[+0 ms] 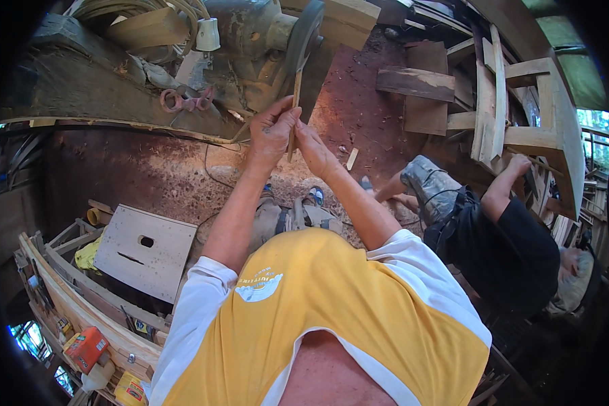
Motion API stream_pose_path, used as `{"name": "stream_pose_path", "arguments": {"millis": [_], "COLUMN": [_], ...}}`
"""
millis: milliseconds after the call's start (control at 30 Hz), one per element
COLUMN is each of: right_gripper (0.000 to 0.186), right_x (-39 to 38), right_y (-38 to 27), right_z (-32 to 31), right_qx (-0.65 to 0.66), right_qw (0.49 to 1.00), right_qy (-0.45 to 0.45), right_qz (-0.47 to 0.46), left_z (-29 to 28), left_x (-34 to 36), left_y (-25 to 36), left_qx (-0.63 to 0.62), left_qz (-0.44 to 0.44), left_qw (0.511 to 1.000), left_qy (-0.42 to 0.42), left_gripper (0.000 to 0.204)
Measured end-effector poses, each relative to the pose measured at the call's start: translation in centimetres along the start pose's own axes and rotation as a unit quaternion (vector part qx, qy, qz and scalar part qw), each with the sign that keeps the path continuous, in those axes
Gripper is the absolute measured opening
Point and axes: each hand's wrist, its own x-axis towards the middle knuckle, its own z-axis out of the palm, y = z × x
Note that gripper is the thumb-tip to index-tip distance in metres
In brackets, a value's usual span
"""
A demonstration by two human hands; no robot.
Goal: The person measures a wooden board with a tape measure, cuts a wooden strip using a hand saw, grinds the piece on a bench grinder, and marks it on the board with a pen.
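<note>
Left hand (pixel 272 135) had fingers curled closed around thin strip (pixel 297 91), right hand (pixel 316 152) had fingers closed on it, tip met grinding wheel (pixel 305 37)

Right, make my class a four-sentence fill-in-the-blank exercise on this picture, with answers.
1. In the picture, the ____ (upper/lower) end of the thin strip is by the wheel.
2. The left hand and right hand are both ____ (gloved/bare).
3. The white-sleeved shirt has a ____ front.
4. The co-worker's top is ____.

Missing words: upper; bare; yellow; black.
</note>
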Motion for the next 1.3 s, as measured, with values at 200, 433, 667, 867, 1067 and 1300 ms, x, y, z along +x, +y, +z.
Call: {"name": "stream_pose_path", "arguments": {"millis": [200, 433, 667, 867, 1067, 1300], "right_gripper": [0.065, 0.066, 0.057, 0.048, 0.058, 0.082], "right_x": [0.8, 1.6, -1.6, -4.2, -4.7, -3.5], "right_y": [0.9, 3.0, -1.8, -3.0, -2.9, -3.5], "right_z": [0.3, 0.8, 2.4, 1.5, 4.4, 7.1], "right_qx": [-0.015, 0.05, 0.138, -0.058, -0.34, -0.459], "right_qw": [0.999, 0.997, 0.988, 0.997, 0.919, 0.88], "right_qy": [-0.022, 0.042, -0.017, -0.042, 0.096, 0.095], "right_qz": [0.044, 0.043, 0.062, -0.01, -0.174, -0.077], "left_z": [-1.1, -1.3, -0.2, 0.6, 2.0, 0.7], "left_x": [0.7, 0.9, 0.2, 0.7, 0.4, 1.1], "left_y": [0.7, 0.3, 1.5, 3.2, 2.9, 4.0], "left_qx": [0.022, 0.034, 0.134, -0.034, 0.118, 0.082], "left_qz": [0.008, -0.004, 0.07, -0.14, -0.03, -0.114], "left_qw": [1.0, 0.999, 0.988, 0.984, 0.983, 0.988], "left_qy": [-0.015, -0.024, -0.032, -0.1, -0.14, -0.071], "left_gripper": [0.031, 0.032, 0.026, 0.029, 0.035, 0.036]}}
